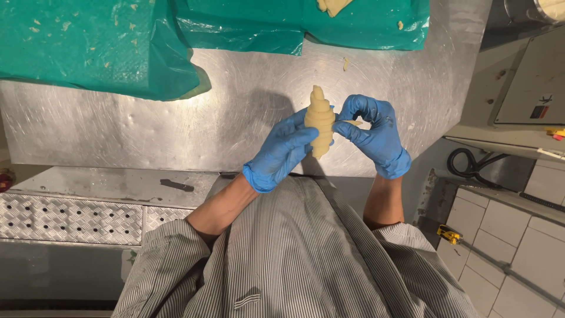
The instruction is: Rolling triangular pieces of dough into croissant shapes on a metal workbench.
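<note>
Head view: you are gripping a rolled raw croissant [320, 121] upright in your left hand [282, 152], your right hand [372, 132] pinching its tail end at three o'clock, above the steel table [176, 123]; green plastic sheeting [100, 47] is lying at eleven o'clock.

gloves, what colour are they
Blue, both the left glove and the right glove, seen in the head view.

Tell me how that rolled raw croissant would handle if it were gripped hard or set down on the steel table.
The raw croissant looks soft: pale, unbaked layers, so a hard grip would probably dent it. The right hand pinches a thin tail of dough that seems pliable and likely to stretch. Its tapered, rounded roll, cradled by the left hand, might rock on the steel table but probably not roll far.
</note>
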